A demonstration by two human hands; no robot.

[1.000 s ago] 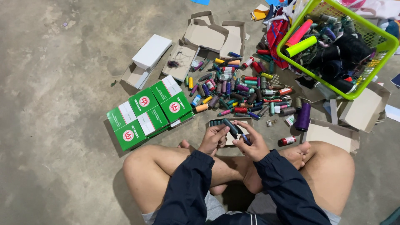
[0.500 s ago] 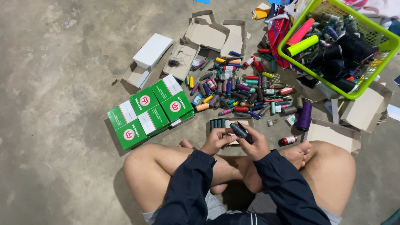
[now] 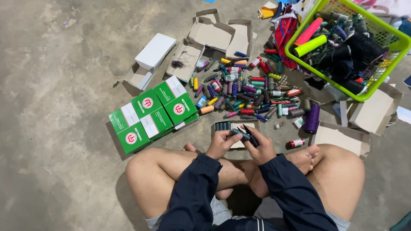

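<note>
I sit cross-legged on a concrete floor. My left hand (image 3: 221, 143) and my right hand (image 3: 261, 149) meet over a small open cardboard box (image 3: 236, 126) that lies in front of my shins. Several dark thread spools stand in a row along the box's left side. Between both hands I hold dark thread spools (image 3: 244, 134): the left hand pinches the end of one, the right hand grips the others. Just beyond the box a pile of loose thread spools (image 3: 246, 92) in many colours is spread over the floor.
Green and white boxes (image 3: 152, 112) are stacked to my left. Open empty cardboard boxes (image 3: 214, 35) and a closed white box (image 3: 155, 51) lie beyond the pile. A lime green basket (image 3: 387, 51) with large spools stands at the upper right. A purple spool (image 3: 311, 119) and more cardboard boxes (image 3: 342, 136) lie by my right knee.
Both hands have stayed over the small box. The dark spools between them have shifted slightly as the fingers worked them.
</note>
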